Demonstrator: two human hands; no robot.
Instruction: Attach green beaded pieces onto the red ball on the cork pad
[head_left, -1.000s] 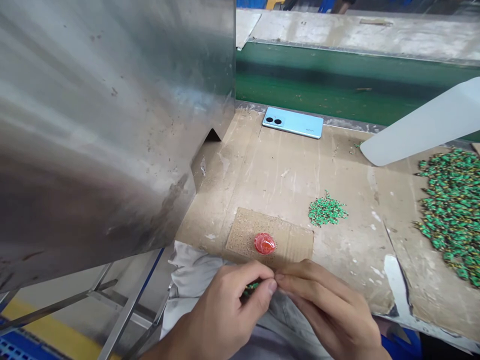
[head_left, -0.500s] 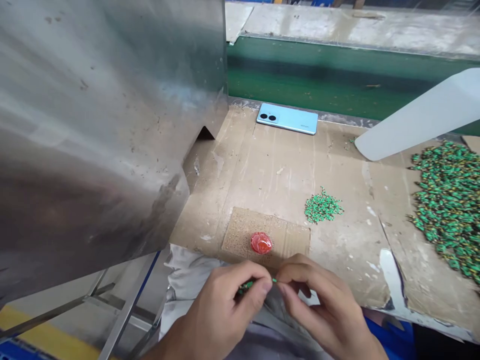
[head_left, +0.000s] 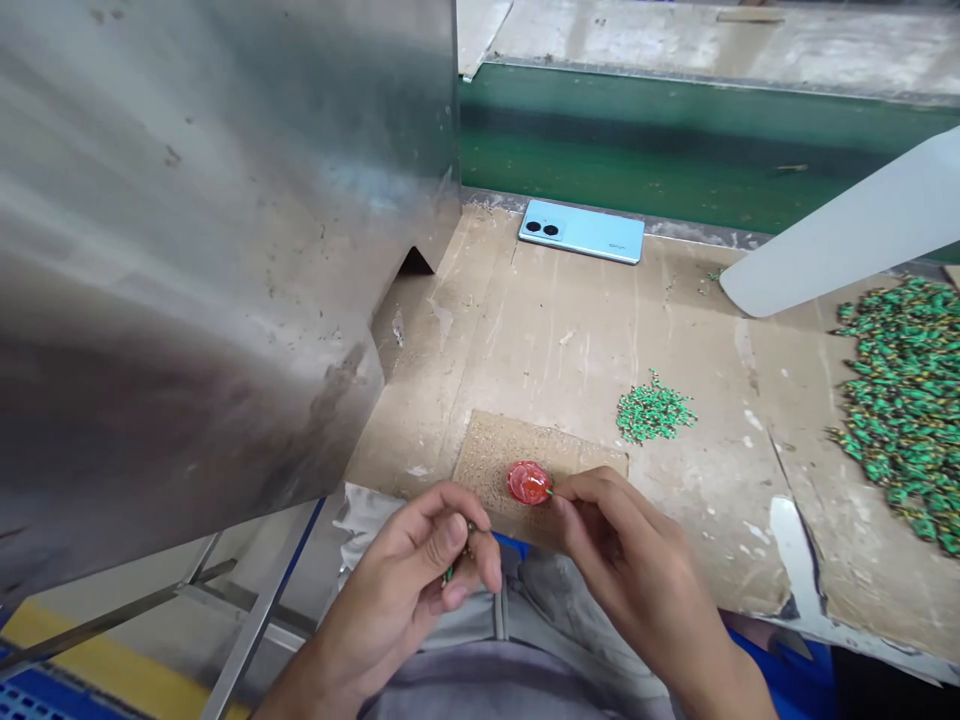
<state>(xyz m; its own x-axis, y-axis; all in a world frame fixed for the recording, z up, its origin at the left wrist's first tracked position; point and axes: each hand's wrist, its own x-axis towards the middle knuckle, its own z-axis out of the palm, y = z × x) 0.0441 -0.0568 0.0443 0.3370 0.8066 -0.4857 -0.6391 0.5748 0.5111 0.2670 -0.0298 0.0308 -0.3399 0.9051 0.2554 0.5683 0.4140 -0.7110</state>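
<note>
The red glossy disc (head_left: 529, 483) lies on a patch of speckled board (head_left: 491, 455) near the front edge of the bench (head_left: 570, 330). The right grip (head_left: 626, 565) pinches a thin green sliver (head_left: 548, 491) between thumb and fingers, its tip touching the disc's right side. A moment earlier both grips met fingertip to fingertip just in front of the patch, with the disc untouched. Now they stand apart: the left grip (head_left: 409, 570) has dropped back over the person's lap, closed on a small green piece (head_left: 448, 574) that is mostly hidden. Farther along the bench, a small scatter of green pieces (head_left: 655, 408) lies beyond the patch, a larger heap (head_left: 904, 415) spreads near the right edge, and a pale blue smartphone (head_left: 581, 231) lies face down along the back edge.
</note>
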